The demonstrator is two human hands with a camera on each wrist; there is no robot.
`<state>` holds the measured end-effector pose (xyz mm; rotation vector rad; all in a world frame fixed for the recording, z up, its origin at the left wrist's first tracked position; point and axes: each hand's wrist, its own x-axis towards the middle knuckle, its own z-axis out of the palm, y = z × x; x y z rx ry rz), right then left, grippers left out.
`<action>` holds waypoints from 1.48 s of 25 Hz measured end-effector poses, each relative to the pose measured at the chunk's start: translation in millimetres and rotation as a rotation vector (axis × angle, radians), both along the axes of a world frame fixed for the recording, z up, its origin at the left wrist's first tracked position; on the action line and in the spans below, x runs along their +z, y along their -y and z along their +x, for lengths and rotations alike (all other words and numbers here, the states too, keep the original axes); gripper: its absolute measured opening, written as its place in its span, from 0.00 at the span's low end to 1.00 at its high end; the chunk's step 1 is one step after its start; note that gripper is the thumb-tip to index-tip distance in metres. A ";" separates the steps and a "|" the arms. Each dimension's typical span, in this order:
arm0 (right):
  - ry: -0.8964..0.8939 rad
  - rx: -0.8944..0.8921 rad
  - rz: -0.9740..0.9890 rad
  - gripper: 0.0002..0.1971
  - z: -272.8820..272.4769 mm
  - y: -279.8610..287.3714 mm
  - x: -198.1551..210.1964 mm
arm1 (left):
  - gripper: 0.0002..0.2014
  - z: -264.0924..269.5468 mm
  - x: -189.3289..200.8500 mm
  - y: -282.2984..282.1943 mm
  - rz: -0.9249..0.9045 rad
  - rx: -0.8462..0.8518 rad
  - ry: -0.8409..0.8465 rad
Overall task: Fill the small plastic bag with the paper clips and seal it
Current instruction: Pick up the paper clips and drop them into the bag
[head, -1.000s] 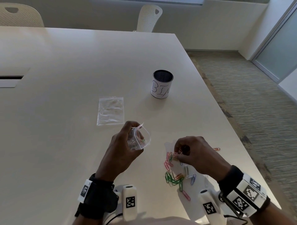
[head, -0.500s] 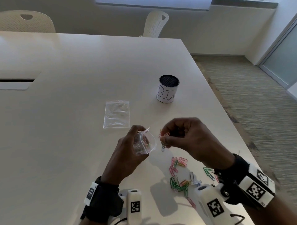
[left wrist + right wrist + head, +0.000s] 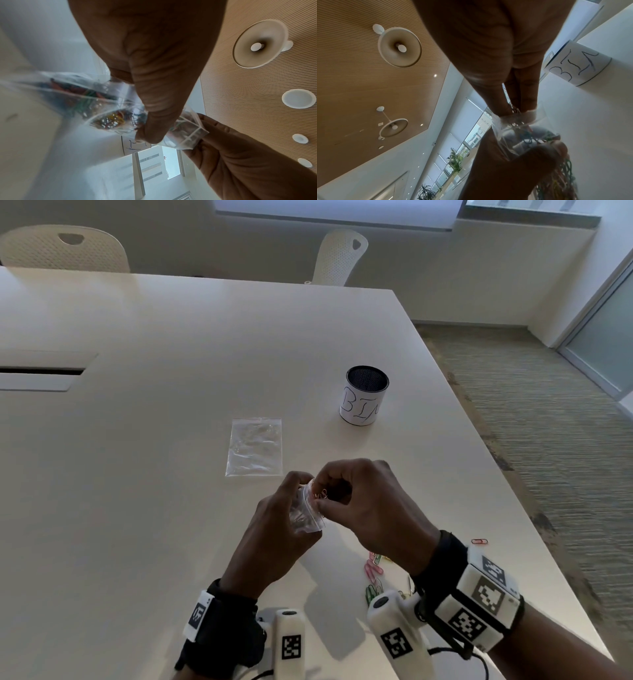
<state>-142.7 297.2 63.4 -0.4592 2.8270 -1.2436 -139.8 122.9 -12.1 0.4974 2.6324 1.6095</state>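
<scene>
My left hand [image 3: 291, 494] holds a small clear plastic bag [image 3: 306, 517] up off the table, mouth open toward the right. Several coloured paper clips [image 3: 109, 120] lie inside it. My right hand [image 3: 330, 491] pinches a few paper clips [image 3: 322, 494] with thumb and fingertips right at the bag's mouth; in the right wrist view the pinched clips [image 3: 515, 110] sit just above the bag's [image 3: 518, 135] rim. More loose clips [image 3: 373, 571] lie on the white table [image 3: 137, 508] under my right wrist, partly hidden by it. One red clip [image 3: 479, 541] lies apart, further right.
A second clear bag [image 3: 255, 446] lies flat on the table beyond my hands. A white cup marked BIN [image 3: 365, 397] stands behind and to the right. The table's right edge [image 3: 507, 491] runs close to the clips. Two chairs [image 3: 339, 254] stand at the far side.
My right hand picked clips up from the pile, rose and moved left to the bag's mouth. The left hand kept holding the bag open.
</scene>
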 end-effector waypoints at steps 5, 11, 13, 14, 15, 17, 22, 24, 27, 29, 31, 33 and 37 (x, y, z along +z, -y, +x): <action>-0.025 0.048 0.052 0.03 1.2 1.7 1.0 | 0.25 0.4 2.2 -0.4 0.003 0.010 -0.005; -0.047 0.051 0.031 0.04 -5.4 -3.1 3.8 | 0.27 1.0 0.7 1.0 -0.026 0.028 -0.006; -0.049 0.075 0.023 0.05 -5.6 -1.4 5.3 | 0.27 0.9 1.3 0.5 -0.019 0.033 0.001; -0.053 0.081 0.018 0.05 -6.1 -1.3 6.5 | 0.27 1.2 1.5 0.4 -0.021 0.035 0.001; -0.063 0.081 0.014 0.05 -6.8 -2.4 8.3 | 0.27 1.2 1.4 0.8 -0.025 0.036 -0.003; -0.087 0.049 0.010 0.04 -6.9 -11.3 12.2 | 0.28 1.5 0.4 2.2 -0.031 0.036 -0.013; 0.006 -0.135 0.042 0.06 6.0 -73.4 11.7 | 0.29 2.7 -2.9 4.7 -0.028 0.055 -0.006; 0.043 -0.216 0.167 0.06 16.5 -102.6 4.6 | 0.30 2.7 -4.1 4.2 -0.033 0.048 -0.012; 0.240 -0.154 0.356 0.27 36.2 -116.5 -11.5 | 0.31 3.1 -4.0 3.5 -0.046 0.036 -0.018; 0.380 -0.032 0.434 0.46 50.7 -105.7 -22.9 | 0.31 4.0 -4.0 2.0 -0.051 0.027 -0.025; 0.352 0.060 0.521 0.53 60.9 -88.6 -34.3 | 0.31 4.4 -4.6 2.4 -0.047 0.040 -0.024; 0.263 0.097 0.572 0.51 66.3 -73.4 -42.3 | 0.30 4.6 -4.8 2.7 -0.039 0.054 -0.020; 0.192 0.059 0.512 0.27 67.2 -58.7 -55.2 | 0.31 4.2 -5.0 2.7 -0.051 0.043 -0.030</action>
